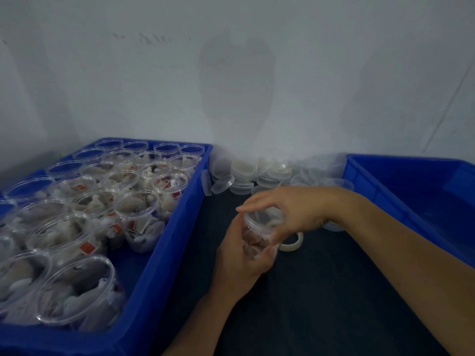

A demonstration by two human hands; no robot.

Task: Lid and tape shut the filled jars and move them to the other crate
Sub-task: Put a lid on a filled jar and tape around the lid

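Head view: left hand (241, 255) grips the filled jar (259, 232) steady; right hand (285, 209) fingers curl over its lid, seating it. Tape roll (291, 242) lies beside.

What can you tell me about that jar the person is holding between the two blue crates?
The jar is small, round and clear, plastic by the look of it, with pale and brownish pieces inside. It is roughly upright above the dark table. The left hand grips its body from below; the right hand curls over its top, seemingly fitting a clear lid. No tape shows on it.
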